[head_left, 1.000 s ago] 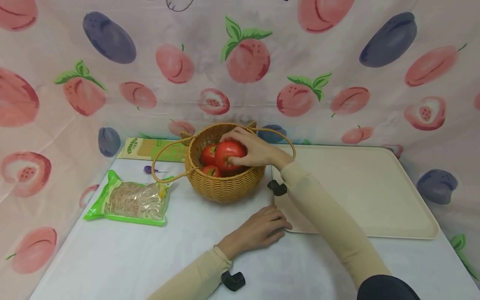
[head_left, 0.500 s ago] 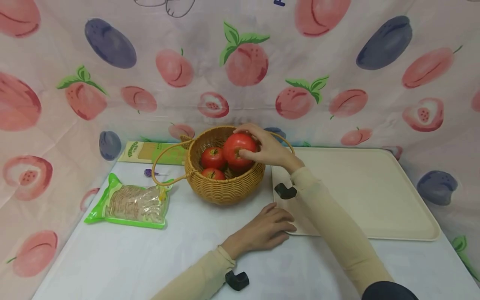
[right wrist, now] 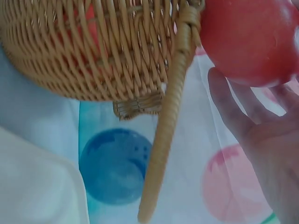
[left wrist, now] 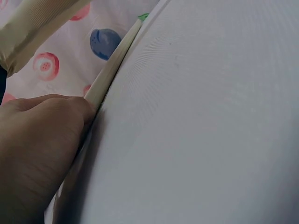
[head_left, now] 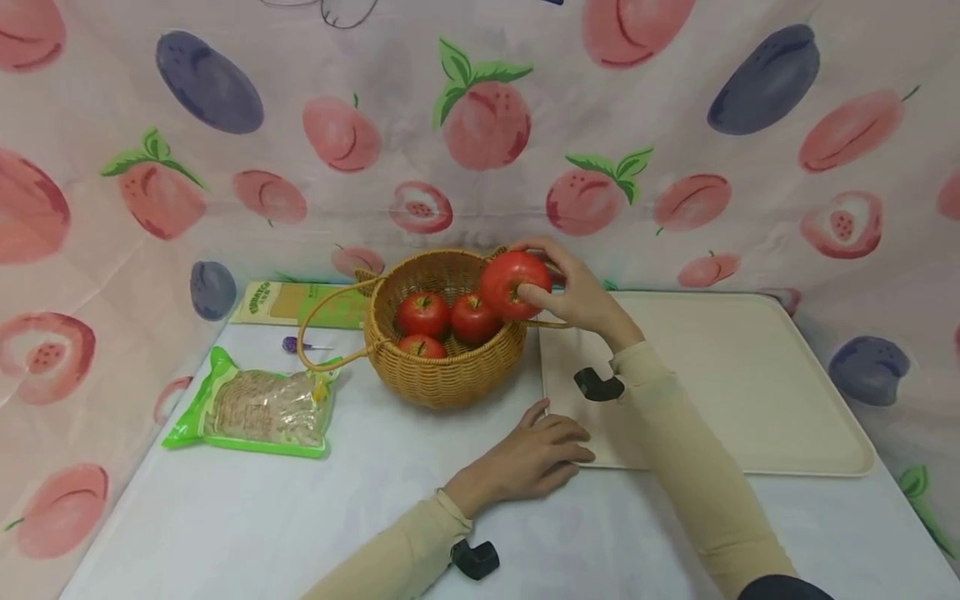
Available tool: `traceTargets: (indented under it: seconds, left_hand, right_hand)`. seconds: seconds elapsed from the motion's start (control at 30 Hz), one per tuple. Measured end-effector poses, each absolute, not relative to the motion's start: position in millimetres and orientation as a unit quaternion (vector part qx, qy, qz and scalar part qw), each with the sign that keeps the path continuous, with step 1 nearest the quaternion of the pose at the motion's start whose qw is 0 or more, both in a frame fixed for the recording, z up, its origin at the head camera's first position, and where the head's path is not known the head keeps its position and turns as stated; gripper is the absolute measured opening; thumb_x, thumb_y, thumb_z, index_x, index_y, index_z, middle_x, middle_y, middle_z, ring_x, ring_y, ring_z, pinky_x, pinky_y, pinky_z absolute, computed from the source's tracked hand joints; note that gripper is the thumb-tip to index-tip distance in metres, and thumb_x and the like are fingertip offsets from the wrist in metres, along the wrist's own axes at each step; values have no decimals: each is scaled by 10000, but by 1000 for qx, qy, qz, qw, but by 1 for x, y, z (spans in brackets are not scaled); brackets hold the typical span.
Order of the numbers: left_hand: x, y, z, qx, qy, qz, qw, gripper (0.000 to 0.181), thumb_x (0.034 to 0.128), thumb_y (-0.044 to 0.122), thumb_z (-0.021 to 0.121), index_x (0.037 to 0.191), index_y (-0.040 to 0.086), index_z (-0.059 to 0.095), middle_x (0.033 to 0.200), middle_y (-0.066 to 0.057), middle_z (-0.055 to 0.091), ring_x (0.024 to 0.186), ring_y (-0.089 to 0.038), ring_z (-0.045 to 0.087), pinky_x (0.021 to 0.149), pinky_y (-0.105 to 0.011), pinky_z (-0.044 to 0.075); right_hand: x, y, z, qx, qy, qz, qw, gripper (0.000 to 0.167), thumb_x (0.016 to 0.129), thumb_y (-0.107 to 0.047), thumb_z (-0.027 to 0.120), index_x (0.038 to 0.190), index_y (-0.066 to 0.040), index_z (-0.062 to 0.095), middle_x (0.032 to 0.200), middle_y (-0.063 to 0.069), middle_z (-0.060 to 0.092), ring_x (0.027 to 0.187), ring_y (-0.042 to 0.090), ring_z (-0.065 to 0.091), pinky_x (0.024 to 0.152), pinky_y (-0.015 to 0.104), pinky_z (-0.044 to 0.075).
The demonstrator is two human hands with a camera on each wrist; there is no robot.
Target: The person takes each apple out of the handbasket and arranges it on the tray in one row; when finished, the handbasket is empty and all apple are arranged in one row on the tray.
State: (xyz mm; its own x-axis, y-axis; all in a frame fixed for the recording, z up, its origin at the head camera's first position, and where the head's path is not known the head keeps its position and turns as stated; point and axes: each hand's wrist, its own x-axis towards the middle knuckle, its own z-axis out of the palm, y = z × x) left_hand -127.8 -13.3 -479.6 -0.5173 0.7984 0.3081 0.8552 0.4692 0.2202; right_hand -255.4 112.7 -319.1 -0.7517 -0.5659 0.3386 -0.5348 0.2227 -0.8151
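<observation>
In the head view my right hand [head_left: 573, 287] grips a red apple [head_left: 513, 285] above the right rim of the wicker basket [head_left: 442, 383]. The right wrist view shows the held apple [right wrist: 252, 42] beside the basket's wall [right wrist: 93, 60], my fingers curved against it. Several more apples [head_left: 423, 314] lie inside the basket. My left hand [head_left: 525, 462] rests with loosely spread fingers on the near left corner of a cream tray [head_left: 712, 383]. From the left wrist, that hand [left wrist: 42, 135] touches the tray's edge [left wrist: 112, 70]; its fingertips are hidden.
Left of the basket lies a green-edged clear bag of sliced bread [head_left: 258, 408]. A purple lollipop [head_left: 291, 344] and a flat green and yellow packet [head_left: 258, 302] lie behind it. The basket's left handle [head_left: 302, 333] sticks outward. A fruit-printed cloth [head_left: 360, 208] hangs behind the table.
My right hand has lifted the apple up and to the right, from inside the basket to above its right rim. Another apple below has come into sight. My left hand stays at the tray corner.
</observation>
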Motion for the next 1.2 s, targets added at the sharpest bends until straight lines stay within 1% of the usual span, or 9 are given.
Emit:
traceTargets:
  seconds: [0.1, 0.3, 0.57, 0.6, 0.7, 0.83, 1.0, 1.13, 1.2]
  left_hand:
    - [-129, -14, -478, -482, -854, -174, 85, 262, 963, 327, 504, 1193, 305, 628, 1289, 83, 542, 1264, -87, 440, 1157, -534, 207]
    - [-129, -15, -477, -476, -858, -174, 87, 251, 954, 319, 520, 1173, 307, 641, 1268, 90, 549, 1241, -89, 456, 1153, -540, 213]
    - [-128, -15, -479, -475, -857, -179, 88, 248, 952, 315, 523, 1170, 314, 641, 1271, 97, 545, 1240, -86, 456, 1154, -540, 210]
    - [-127, -14, -480, -475, -857, -180, 86, 249, 952, 316, 523, 1172, 315, 640, 1273, 97, 544, 1242, -84, 454, 1157, -538, 204]
    - [-126, -13, -480, -472, -859, -182, 77, 253, 950, 320, 525, 1176, 313, 639, 1277, 98, 542, 1246, -83, 448, 1167, -532, 184]
    - [-127, -12, -480, -474, -857, -186, 74, 255, 953, 318, 523, 1181, 312, 637, 1280, 97, 542, 1250, -82, 443, 1167, -533, 182]
    - [-127, -12, -479, -475, -856, -188, 80, 249, 951, 314, 528, 1172, 309, 641, 1271, 94, 549, 1245, -84, 449, 1163, -539, 192]
    - [-126, -11, -479, -468, -859, -194, 75, 242, 947, 314, 537, 1165, 300, 641, 1268, 92, 549, 1244, -87, 446, 1167, -538, 180]
    - [-125, -10, -480, -465, -860, -198, 70, 240, 945, 314, 542, 1165, 297, 638, 1269, 91, 543, 1245, -88, 441, 1171, -533, 174]
  right_hand:
    - [-248, 119, -312, -346, 786, -512, 12, 488, 857, -92, 632, 1312, -64, 458, 1301, 119, 494, 1167, 275, 497, 982, 515, 453]
    - [-244, 129, -314, -329, 792, -513, 7, 496, 848, -60, 633, 1311, -45, 457, 1333, 119, 480, 1171, 268, 472, 984, 520, 447]
    - [-243, 143, -321, -295, 807, -511, 3, 484, 868, -96, 619, 1323, -84, 457, 1314, 114, 491, 1160, 231, 494, 1008, 505, 438]
    - [-243, 145, -322, -289, 810, -511, 0, 481, 873, -101, 619, 1325, -82, 456, 1308, 112, 497, 1160, 219, 496, 1002, 488, 446]
    - [-241, 153, -325, -274, 815, -511, -15, 474, 886, -108, 612, 1332, -67, 456, 1297, 102, 504, 1120, 158, 523, 957, 355, 484]
    - [-240, 165, -331, -265, 815, -514, -42, 463, 896, -87, 594, 1335, -37, 456, 1264, 85, 512, 1049, 72, 549, 845, 177, 492]
    - [-240, 174, -340, -255, 800, -539, -62, 452, 894, -53, 581, 1329, -8, 463, 1210, 26, 536, 1009, 38, 563, 772, 142, 523]
    - [-241, 178, -349, -247, 795, -550, -67, 448, 899, -62, 581, 1324, 15, 461, 1189, -30, 542, 1000, 44, 567, 759, 140, 527]
    - [-244, 182, -355, -239, 794, -554, -72, 446, 901, -70, 583, 1325, 3, 466, 1185, -46, 544, 995, 50, 566, 748, 137, 525]
